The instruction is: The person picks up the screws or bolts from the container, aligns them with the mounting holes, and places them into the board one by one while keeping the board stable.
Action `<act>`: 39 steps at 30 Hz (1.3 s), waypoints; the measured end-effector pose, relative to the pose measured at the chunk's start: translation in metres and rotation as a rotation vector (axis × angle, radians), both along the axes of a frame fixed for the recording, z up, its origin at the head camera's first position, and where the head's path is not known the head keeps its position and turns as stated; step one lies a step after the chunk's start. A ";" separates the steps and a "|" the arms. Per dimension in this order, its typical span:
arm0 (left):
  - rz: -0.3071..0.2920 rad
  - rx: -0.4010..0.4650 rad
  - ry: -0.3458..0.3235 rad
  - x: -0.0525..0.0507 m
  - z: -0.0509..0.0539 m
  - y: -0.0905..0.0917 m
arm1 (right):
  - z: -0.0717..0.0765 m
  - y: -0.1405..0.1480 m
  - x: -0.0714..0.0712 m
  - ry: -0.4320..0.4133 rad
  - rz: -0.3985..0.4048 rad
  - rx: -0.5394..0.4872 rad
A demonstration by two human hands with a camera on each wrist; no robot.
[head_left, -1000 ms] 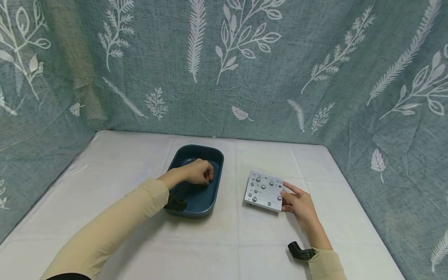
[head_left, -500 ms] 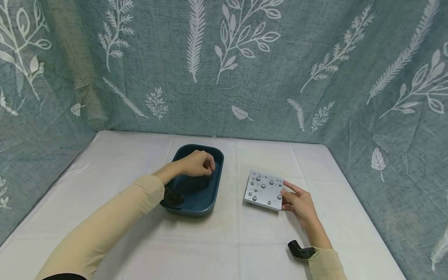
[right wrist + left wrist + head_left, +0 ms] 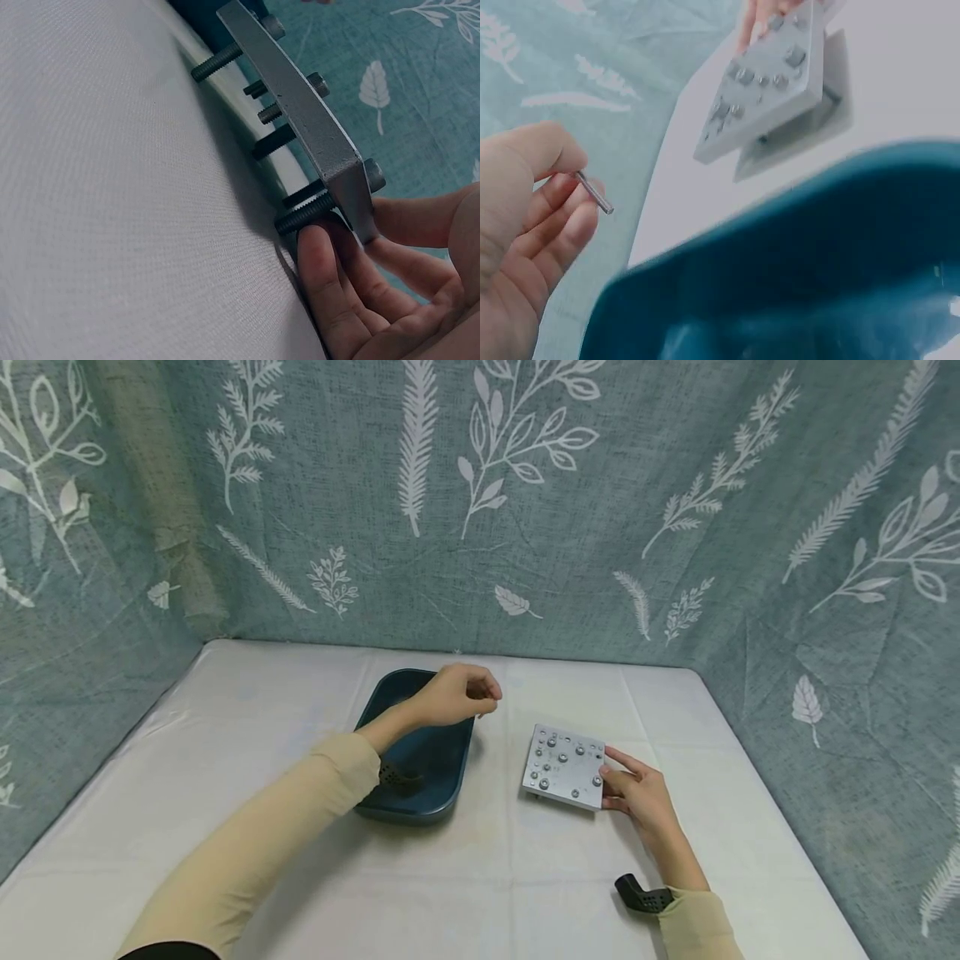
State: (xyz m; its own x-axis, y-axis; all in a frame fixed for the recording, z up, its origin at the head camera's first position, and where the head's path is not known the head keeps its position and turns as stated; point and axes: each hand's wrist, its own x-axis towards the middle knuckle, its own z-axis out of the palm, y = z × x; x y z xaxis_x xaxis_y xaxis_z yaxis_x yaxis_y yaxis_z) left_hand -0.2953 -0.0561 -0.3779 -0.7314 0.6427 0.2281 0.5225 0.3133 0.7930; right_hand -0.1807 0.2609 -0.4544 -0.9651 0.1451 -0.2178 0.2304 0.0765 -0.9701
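My left hand [image 3: 453,695] is over the far right rim of the dark blue bin [image 3: 433,793]. In the left wrist view its thumb and fingertips pinch a small, thin metal pin [image 3: 595,193], whose end sticks out. To the right, my right hand [image 3: 639,793] grips the right edge of a square metal plate [image 3: 562,768]. Several socket-head bolts pass through this plate. In the right wrist view, threaded bolt shanks [image 3: 217,61] stick out below it, and the plate is held between the thumb above and fingers beneath.
A white cloth [image 3: 480,893] covers the table. Patterned green-blue curtains [image 3: 457,577] hang behind it and along the sides. Black wrist mounts [image 3: 645,897] are worn at both cuffs. Small shiny items inside the bin [image 3: 676,339] are blurred.
My left hand has risen out of the bin and moved right and away, past its far right rim. My right hand and the plate have stayed in place.
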 end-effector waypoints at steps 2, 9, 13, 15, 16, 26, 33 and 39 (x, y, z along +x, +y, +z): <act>-0.009 0.019 -0.017 0.000 -0.001 0.009 | 0.000 0.000 0.000 0.002 0.002 -0.002; -0.043 0.043 -0.043 0.001 -0.002 0.043 | -0.001 0.000 -0.001 0.001 -0.006 -0.013; -0.039 0.049 -0.055 0.002 -0.005 0.059 | -0.002 0.000 -0.001 0.006 -0.008 -0.012; -0.035 0.046 -0.062 0.002 -0.007 0.065 | -0.002 0.000 -0.002 0.008 -0.008 -0.010; -0.032 0.043 -0.060 0.003 -0.009 0.069 | -0.002 0.000 -0.002 0.007 -0.009 -0.010; 0.013 0.038 -0.058 0.004 -0.023 0.086 | -0.004 -0.001 -0.003 -0.006 -0.018 -0.017; 0.039 0.056 -0.071 0.004 -0.026 0.086 | -0.005 -0.001 -0.003 0.001 -0.016 0.000; 0.031 0.063 -0.081 0.002 -0.026 0.085 | -0.004 -0.001 -0.003 -0.009 -0.023 0.000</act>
State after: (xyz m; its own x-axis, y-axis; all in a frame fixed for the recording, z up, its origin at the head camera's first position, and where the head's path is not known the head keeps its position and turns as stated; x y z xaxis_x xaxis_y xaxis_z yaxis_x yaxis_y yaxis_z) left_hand -0.2929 0.0292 -0.4043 -0.7684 0.6056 0.2068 0.4471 0.2769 0.8505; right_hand -0.1837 0.2600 -0.4583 -0.9595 0.1675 -0.2267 0.2411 0.0713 -0.9679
